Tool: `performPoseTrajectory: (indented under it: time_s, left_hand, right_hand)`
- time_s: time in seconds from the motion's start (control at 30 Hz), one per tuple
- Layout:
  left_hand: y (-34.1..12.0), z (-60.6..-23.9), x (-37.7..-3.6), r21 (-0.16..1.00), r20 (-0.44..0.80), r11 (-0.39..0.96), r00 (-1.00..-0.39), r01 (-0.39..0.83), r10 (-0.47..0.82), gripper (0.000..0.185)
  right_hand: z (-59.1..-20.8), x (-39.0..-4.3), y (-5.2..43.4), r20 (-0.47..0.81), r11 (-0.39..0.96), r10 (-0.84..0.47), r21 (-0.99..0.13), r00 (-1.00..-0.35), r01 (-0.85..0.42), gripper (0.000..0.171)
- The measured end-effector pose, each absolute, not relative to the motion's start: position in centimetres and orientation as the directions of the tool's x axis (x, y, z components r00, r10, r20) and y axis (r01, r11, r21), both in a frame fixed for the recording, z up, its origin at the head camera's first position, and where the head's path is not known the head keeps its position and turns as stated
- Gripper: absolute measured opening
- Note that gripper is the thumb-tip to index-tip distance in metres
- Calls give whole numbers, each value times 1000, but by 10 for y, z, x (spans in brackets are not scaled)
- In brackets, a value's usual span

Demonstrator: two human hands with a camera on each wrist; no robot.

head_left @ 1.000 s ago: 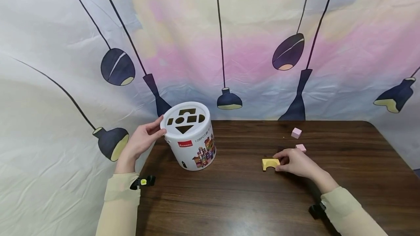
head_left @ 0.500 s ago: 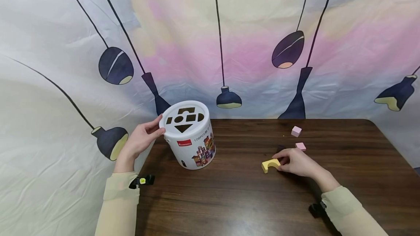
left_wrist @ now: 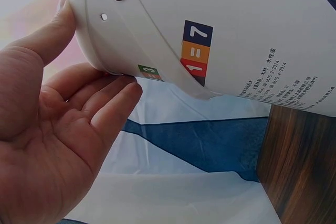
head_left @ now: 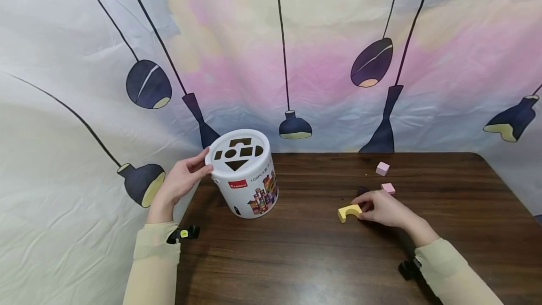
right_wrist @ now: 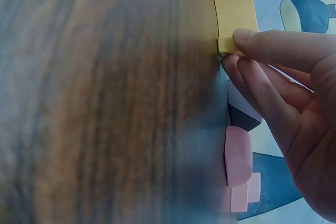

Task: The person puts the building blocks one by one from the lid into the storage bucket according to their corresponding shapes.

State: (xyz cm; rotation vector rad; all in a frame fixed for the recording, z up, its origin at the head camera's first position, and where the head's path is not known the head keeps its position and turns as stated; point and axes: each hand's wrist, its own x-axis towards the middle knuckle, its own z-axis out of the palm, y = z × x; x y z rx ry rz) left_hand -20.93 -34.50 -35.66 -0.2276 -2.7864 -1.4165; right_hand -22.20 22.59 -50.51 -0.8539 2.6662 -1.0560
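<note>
A white cylindrical bucket point(head_left: 243, 173) with shape cut-outs in its lid stands at the table's far left. My left hand point(head_left: 203, 164) rests against its left side: the thumb is on the lid's rim and the straight fingers point(left_wrist: 105, 98) touch the bucket's wall point(left_wrist: 236, 24). A yellow arch block point(head_left: 349, 212) lies on the table right of centre. My right hand point(head_left: 361, 212) pinches its right end, thumb on top and fingers below, as the right wrist view shows on the yellow arch block point(right_wrist: 233, 9).
A pink cube point(head_left: 382, 168) sits near the table's far edge. A flatter pink block point(head_left: 388, 188) lies just behind my right hand, beside a dark block point(right_wrist: 241, 108). The brown wooden table point(head_left: 305, 258) ends against a printed cloth backdrop point(head_left: 271, 60).
My right hand has turned the yellow arch block slightly, so it now lies tilted. The left hand and the bucket have stayed put.
</note>
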Motion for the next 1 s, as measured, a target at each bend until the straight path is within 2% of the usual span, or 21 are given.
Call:
performPoseTrajectory:
  time_s: [0.47, 0.7, 1.0]
  left_hand:
    - [-346, -359, -211, 796, 95, 586, -988, 149, 121, 71]
    - [-347, -356, -209, 808, 94, 570, -988, 149, 124, 71]
    - [-346, -359, -209, 807, 95, 571, -987, 153, 131, 70]
  right_hand:
    - [-499, -224, 221, 108, 561, -555, -684, -825, -467, 30]
    - [-485, -229, 208, 186, 526, -557, -675, -810, -517, 33]
    - [-467, -233, 184, 250, 477, -509, -715, -824, -512, 37]
